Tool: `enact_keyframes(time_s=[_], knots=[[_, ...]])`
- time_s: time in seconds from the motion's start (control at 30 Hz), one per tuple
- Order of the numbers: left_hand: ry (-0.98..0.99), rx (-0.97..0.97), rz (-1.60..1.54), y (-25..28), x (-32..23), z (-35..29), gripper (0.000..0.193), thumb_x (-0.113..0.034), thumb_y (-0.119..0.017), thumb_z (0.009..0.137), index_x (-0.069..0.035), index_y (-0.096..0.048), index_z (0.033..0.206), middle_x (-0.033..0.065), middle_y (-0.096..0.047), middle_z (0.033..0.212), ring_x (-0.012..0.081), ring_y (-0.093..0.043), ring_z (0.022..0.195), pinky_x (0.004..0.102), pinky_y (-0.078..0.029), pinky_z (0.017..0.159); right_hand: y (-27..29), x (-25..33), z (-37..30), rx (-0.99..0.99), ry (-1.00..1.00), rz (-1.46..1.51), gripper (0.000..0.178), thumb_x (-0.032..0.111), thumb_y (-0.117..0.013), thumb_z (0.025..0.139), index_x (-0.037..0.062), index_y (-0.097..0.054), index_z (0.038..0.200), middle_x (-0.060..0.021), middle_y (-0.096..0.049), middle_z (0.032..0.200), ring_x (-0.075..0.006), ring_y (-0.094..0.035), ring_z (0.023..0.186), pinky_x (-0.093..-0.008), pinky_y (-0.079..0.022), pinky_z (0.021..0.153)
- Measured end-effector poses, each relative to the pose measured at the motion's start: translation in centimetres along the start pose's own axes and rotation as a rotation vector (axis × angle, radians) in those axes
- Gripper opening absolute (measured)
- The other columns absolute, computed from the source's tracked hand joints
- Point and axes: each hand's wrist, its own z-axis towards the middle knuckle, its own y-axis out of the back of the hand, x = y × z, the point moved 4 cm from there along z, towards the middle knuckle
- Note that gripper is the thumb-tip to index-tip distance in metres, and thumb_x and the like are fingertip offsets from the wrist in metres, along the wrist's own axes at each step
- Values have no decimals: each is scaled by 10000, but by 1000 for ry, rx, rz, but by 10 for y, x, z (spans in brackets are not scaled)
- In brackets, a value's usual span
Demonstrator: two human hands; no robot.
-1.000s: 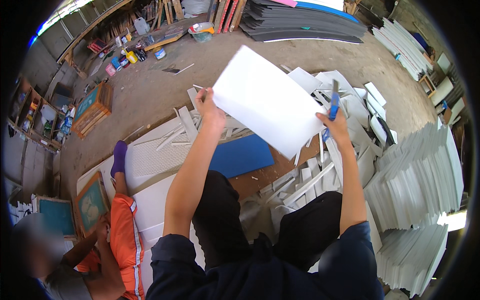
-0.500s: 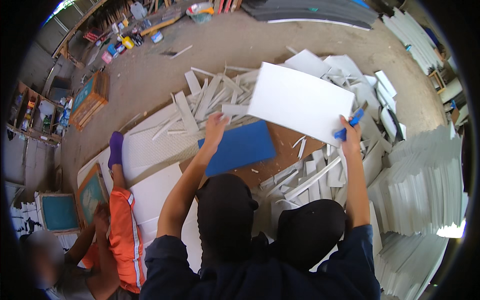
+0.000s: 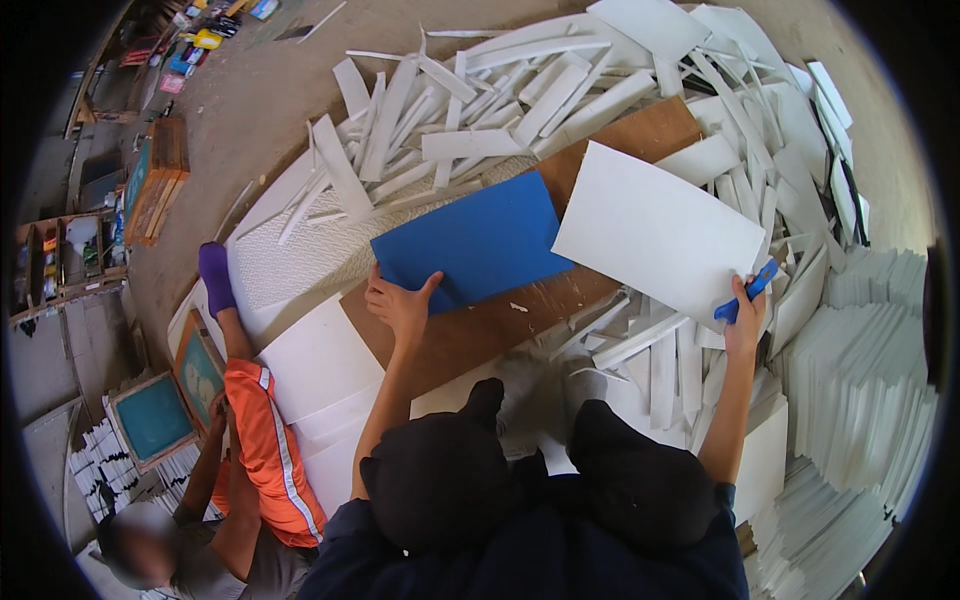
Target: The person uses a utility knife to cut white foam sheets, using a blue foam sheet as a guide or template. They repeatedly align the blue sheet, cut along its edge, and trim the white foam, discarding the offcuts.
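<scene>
My left hand is at the near left corner of a flat blue board. Its fingers curl at the board's left side and its thumb lies on the near edge. The blue board rests on a longer brown board. To the right, my right hand holds a blue utility knife and, together with it, the near right corner of a rectangular white sheet. That sheet overlaps the brown board's right part; whether it touches cannot be made out.
White offcut strips are heaped beyond and right of the boards. Tall stacks of white sheets stand at right. At left sits another person in orange trousers, a foot in a purple sock nearby. Framed screens lean beside them.
My left hand has come down from the air to the blue board's corner. My right hand has lowered the white sheet and moved it rightward. The view has tilted downward.
</scene>
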Motion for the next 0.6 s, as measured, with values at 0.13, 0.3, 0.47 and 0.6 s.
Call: enact_keyframes(time_s=[0.13, 0.3, 0.47, 0.6], knots=[[54, 19, 4, 5, -15, 5, 1073, -443, -826, 505, -76, -226, 1315, 207, -391, 1184, 412, -390, 1055, 495, -299, 934, 2, -8, 4, -42, -19, 11, 386, 156, -661, 792, 6, -457, 1084, -16, -432, 1009, -125, -431, 931, -257, -341, 822], [-12, 187, -588, -2, -7, 31, 689, -371, -735, 693, 15, -427, 1173, 114, -558, 1007, 229, -527, 888, 326, -402, 818, 1, -14, 4, -44, -38, 58, 302, 132, -666, 786, 53, -479, 1009, 20, -450, 932, -100, -445, 899, -237, -353, 789], [-177, -133, -919, 63, -29, 59, 397, -305, -543, 884, 17, -484, 1109, 100, -557, 951, 153, -529, 828, 278, -432, 760, -20, 0, -2, 27, -80, 84, 320, 138, -662, 783, 75, -473, 1033, 9, -465, 934, -111, -457, 881, -248, -366, 768], [-106, -464, -1224, 96, -17, 89, 455, -318, -525, 892, -1, -394, 1190, 114, -542, 995, 184, -535, 876, 305, -455, 776, -59, -11, 1, 117, -97, -83, 471, 169, -670, 766, 45, -430, 1152, -30, -450, 986, -146, -449, 906, -286, -369, 804]])
